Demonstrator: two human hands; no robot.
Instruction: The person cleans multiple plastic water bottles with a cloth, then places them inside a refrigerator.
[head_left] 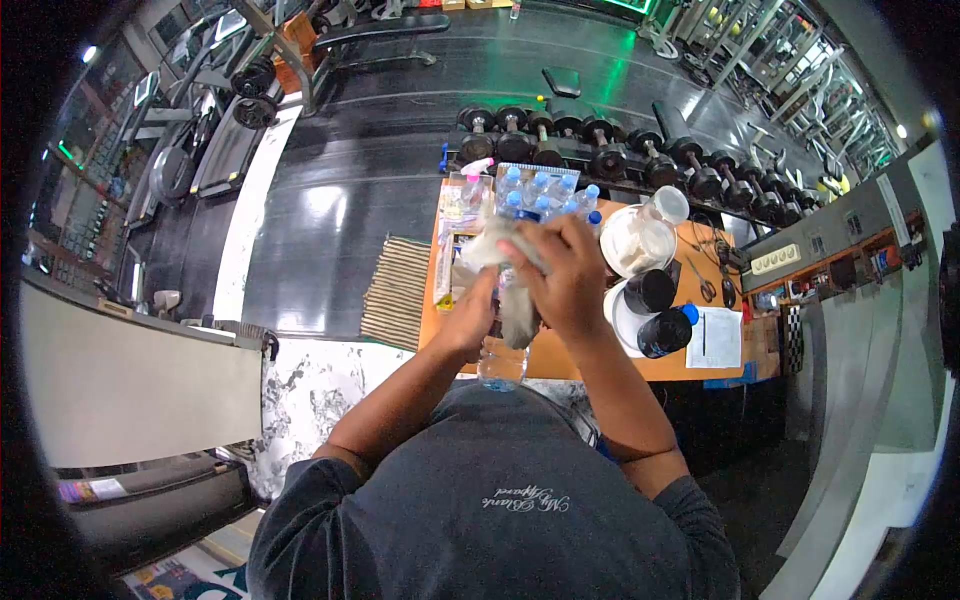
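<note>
A pale cloth [517, 318] is bunched in my right hand [562, 275], whose fingers are bent round it. It drapes over a clear plastic bottle [502, 366], covering much of its upper part. My left hand [474, 318] is closed round the bottle's side, just above the bare lower end near my shirt. Several clear water bottles with blue caps [540, 188] stand on the wooden table [560, 362] beyond my hands. Close by them is a spray bottle with a pink and white head [478, 168].
Right of my hands are white plates [622, 325] with dark tubs [650, 290], a blue-lidded black bottle [668, 332] and clear containers [648, 238]. Scissors [706, 288], cables and a paper sheet [714, 338] lie further right. A dumbbell rack [605, 150] stands behind the table.
</note>
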